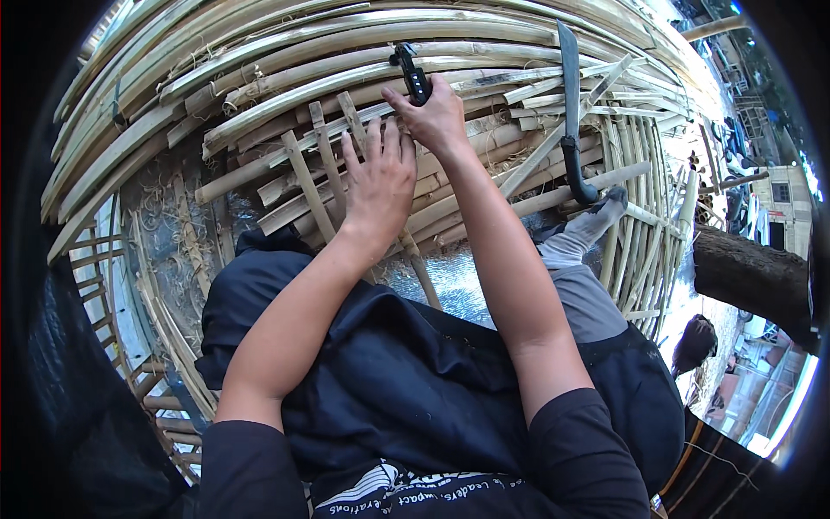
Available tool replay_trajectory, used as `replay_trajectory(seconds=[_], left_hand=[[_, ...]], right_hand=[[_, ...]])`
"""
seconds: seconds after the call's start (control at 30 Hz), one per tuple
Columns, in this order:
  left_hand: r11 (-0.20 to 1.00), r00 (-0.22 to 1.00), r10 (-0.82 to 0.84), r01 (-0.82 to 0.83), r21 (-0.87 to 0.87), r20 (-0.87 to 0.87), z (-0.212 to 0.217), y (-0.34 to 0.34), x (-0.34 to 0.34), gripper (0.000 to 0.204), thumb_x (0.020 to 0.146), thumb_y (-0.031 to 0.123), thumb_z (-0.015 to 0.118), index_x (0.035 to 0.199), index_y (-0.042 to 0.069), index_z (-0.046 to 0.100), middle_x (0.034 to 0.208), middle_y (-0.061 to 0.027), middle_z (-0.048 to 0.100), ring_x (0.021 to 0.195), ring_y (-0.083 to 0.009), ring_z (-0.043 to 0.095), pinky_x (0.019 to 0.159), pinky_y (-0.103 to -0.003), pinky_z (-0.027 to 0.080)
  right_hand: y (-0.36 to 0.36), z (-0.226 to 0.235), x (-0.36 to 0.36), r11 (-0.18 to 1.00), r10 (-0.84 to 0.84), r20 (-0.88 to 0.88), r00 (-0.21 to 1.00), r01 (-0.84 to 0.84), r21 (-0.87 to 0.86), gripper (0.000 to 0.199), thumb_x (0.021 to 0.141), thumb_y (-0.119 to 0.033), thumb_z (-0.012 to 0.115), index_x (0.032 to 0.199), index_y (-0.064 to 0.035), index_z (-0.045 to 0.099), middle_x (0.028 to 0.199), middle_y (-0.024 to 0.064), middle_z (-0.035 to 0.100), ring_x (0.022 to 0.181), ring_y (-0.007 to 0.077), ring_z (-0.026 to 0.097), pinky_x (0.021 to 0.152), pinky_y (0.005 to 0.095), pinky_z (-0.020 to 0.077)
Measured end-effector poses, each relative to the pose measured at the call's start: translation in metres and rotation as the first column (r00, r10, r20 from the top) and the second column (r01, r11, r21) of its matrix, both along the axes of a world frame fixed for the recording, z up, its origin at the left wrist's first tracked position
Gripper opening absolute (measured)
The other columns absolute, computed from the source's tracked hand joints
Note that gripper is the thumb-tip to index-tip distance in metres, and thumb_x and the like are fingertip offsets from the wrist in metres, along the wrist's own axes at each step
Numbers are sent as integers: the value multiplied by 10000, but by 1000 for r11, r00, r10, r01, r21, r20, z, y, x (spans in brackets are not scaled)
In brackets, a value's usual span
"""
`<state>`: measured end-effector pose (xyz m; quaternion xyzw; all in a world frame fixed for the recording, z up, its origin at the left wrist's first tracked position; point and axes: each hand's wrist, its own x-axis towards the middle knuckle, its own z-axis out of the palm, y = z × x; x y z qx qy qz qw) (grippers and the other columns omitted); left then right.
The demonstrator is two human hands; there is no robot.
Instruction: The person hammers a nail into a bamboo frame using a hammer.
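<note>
My right hand (pixel 437 117) is closed around a small black tool (pixel 415 80) with pale holes along its side and a jutting head; its exact kind I cannot make out. Beside it, my left hand (pixel 380 177) lies with its fingers stretched out over the split bamboo strips (pixel 307 177). Several short strips run under or next to the left hand, pointing toward my lap. Right of my right hand, a long knife (pixel 570 86) with a curved black handle rests across the bamboo pile.
Long split bamboo poles (pixel 346 48) are stacked ahead, with curled shavings (pixel 246 86) among them. My bent legs in dark cloth (pixel 389 355) lie below my arms. A bamboo slat frame (pixel 644 208) stands at the right, near a dark log (pixel 748 272).
</note>
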<state>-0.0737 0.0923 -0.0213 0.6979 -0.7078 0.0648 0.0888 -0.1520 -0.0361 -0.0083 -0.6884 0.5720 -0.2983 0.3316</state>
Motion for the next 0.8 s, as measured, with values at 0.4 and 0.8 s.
replay_trajectory(seconds=[0.4, 0.8], left_hand=[[997, 996, 64, -61, 57, -65, -20, -12, -4, 638, 961, 243, 593, 1510, -9, 390, 1625, -266, 251, 1552, -403, 159, 1141, -789, 30], [998, 991, 63, -60, 35, -116, -28, -29, -7, 875, 951, 462, 586, 1576, -46, 246, 1648, -244, 236, 1552, -392, 172, 1135, -796, -3]], right_hand=[[-1, 2, -1, 1000, 11, -82, 997, -13, -27, 639, 757, -512, 881, 1017, 20, 639, 784, 87, 667, 725, 189, 638, 696, 351, 533], [-12, -4, -6, 997, 71, -73, 995, -72, -12, 563, 798, -477, 876, 949, 10, 636, 740, 11, 597, 653, 103, 519, 573, 296, 457]])
